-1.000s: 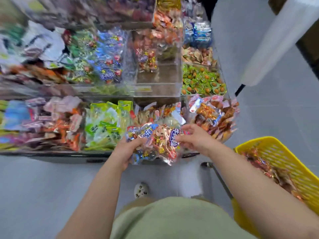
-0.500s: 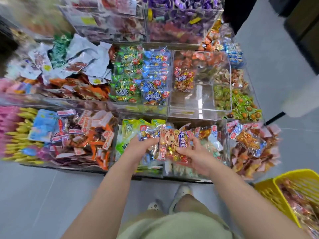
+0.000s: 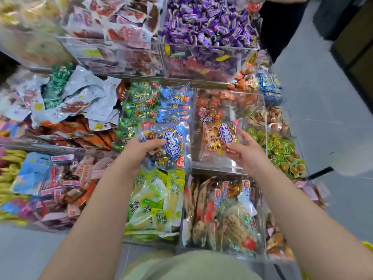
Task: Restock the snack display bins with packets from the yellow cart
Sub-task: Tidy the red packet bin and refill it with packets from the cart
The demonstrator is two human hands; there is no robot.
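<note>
Where we reach: over the display bins (image 3: 222, 165)
Left hand (image 3: 139, 153): fingers (image 3: 155, 141) grip a blue packet (image 3: 173, 150)
Right hand (image 3: 250, 156): fingers (image 3: 244, 135) pinch an orange packet (image 3: 215, 138)

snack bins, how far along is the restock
Done: most bins look heaped, like the purple sweets bin. In hand: the left hand holds a blue packet, the right hand an orange packet over the sparse clear bin. Left: fill that bin; only the yellow cart edge shows, its load unseen.
</note>
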